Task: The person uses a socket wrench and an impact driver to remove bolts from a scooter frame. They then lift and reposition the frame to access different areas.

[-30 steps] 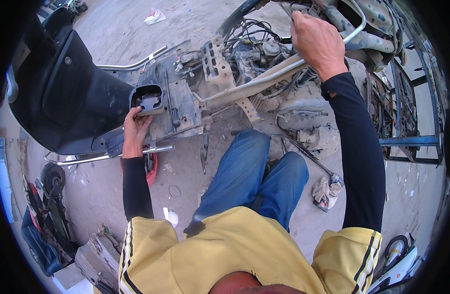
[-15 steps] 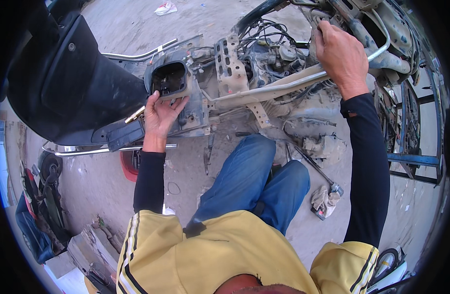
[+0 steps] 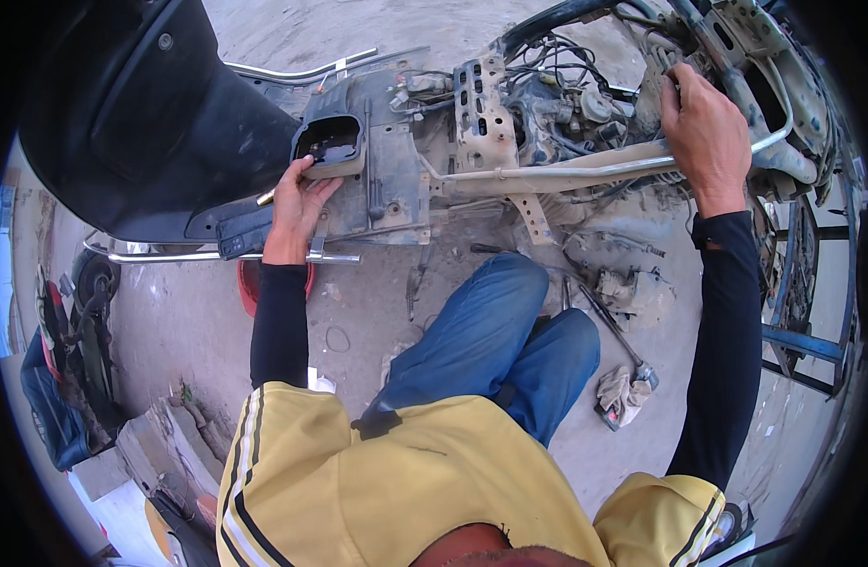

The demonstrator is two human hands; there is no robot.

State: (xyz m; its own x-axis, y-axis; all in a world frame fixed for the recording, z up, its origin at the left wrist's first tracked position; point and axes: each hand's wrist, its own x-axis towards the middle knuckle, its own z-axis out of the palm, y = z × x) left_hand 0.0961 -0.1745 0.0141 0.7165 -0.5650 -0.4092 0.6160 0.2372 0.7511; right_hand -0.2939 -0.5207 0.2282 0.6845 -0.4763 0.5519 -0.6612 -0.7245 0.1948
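My left hand grips the near edge of an open black rectangular container, thumb over the rim and fingers underneath. Dark, shiny contents, apparently liquid, lie inside it. The container is over the grey floorboard of a stripped scooter, beside its black front panel. A small piece of a brass-coloured rod shows by the left hand. My right hand is closed at the scooter's rear, above a long frame tube. Its fingertips are bent around something I cannot make out, next to a grey part.
Exposed wiring and engine parts fill the scooter's middle, behind a perforated bracket. A long-handled tool, a rag and a greasy metal part lie on the ground right of my knees. A red basin sits below the left forearm.
The view has shifted, so the scooter appears farther right. Relative to it, the container and my left hand have moved left, and the container's shiny contents show more. My right hand remains closed at the rear.
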